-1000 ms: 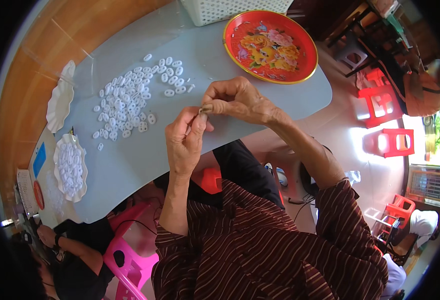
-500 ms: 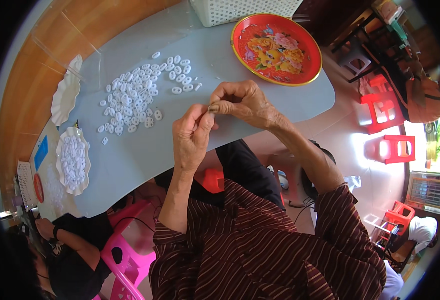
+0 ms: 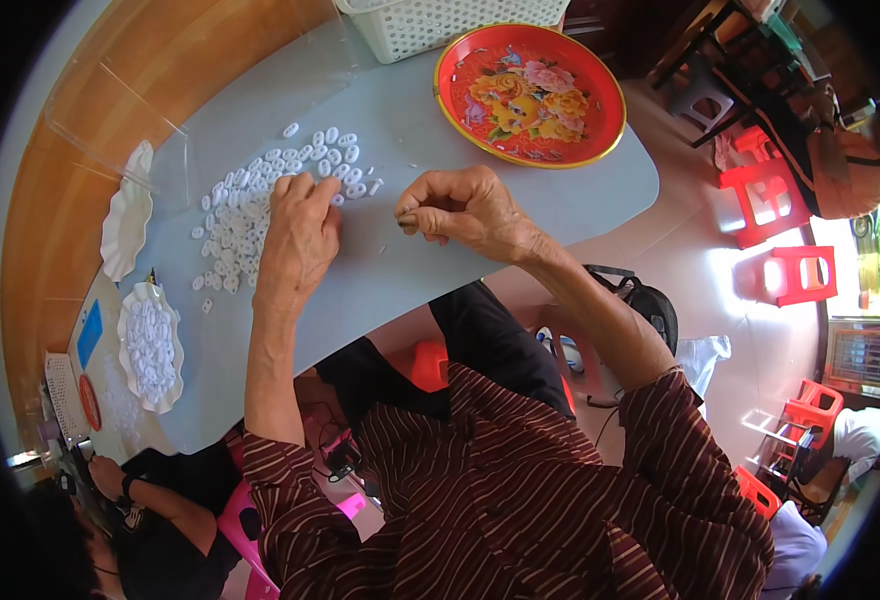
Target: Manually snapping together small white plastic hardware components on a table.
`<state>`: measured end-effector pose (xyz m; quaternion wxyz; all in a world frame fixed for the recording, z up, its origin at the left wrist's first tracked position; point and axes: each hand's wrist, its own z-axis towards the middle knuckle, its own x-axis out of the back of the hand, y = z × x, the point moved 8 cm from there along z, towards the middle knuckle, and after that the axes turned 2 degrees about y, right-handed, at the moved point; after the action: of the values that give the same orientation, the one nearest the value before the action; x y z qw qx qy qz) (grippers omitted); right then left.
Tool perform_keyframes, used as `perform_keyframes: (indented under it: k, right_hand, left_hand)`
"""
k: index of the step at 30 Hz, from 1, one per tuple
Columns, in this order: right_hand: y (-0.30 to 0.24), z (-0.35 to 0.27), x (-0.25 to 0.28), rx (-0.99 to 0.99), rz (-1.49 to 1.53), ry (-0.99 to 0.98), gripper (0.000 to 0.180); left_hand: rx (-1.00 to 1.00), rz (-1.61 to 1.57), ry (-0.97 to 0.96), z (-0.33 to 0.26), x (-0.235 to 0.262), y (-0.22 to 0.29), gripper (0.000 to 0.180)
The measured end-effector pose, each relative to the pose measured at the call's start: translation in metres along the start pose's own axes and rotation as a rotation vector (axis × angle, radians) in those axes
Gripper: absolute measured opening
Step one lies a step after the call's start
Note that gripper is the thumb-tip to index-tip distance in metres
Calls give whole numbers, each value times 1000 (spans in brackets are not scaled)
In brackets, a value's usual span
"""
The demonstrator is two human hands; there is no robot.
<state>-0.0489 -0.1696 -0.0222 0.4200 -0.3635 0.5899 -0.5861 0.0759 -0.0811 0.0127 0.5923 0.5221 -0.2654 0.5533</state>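
Observation:
A pile of small white oval plastic pieces with two holes each [image 3: 230, 235] lies on the grey-blue table. My left hand [image 3: 300, 235] is over the pile's right side, back up, with its fingers bent down among the pieces. Their tips are hidden, so whether a piece is between them does not show. Apart from it, to the right, my right hand [image 3: 465, 210] hovers above the table. Its thumb and forefinger are pinched together, and whatever they hold is too small to make out. Beside the pile's right end lies a tiny white peg-like piece [image 3: 376, 187].
A red flowered round tray [image 3: 447, 100] with a gold rim stands at the far right, near a white perforated basket [image 3: 400, 40]. On the left are a scalloped white dish of small white pieces [image 3: 172, 385] and another scalloped dish [image 3: 125, 225]. A person in black sits at lower left.
My hands, together at the fingertips before, are now apart. The left has moved left onto the pile. My right hand has shifted slightly left and stays pinched.

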Motion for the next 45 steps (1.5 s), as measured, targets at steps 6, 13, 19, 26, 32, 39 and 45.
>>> perform_keyframes:
  k: [6, 13, 19, 26, 32, 39, 45]
  right_hand:
    - [-1, 2, 0, 20, -41, 27, 15]
    - [-2, 2, 4, 113, 6, 57, 14]
    - [-4, 2, 2, 155, 154, 62, 20]
    - [-9, 1, 3, 156, 49, 59, 31]
    - [-7, 1, 1, 145, -7, 44, 31]
    - [-9, 1, 4, 146, 23, 94, 28]
    - [-1, 1, 6, 134, 75, 137, 23]
  left_hand:
    - [-71, 42, 95, 3, -10, -1, 20]
    - [451, -742, 122, -13, -12, -10, 15]
    - [495, -1202, 47, -12, -28, 4, 23]
    - [453, -1096, -83, -7, -25, 15, 24]
    - [411, -904, -137, -5, -22, 14, 21]
    - [333, -725, -123, 3, -10, 27, 20]
    - [76, -517, -43, 9, 1, 45, 16]
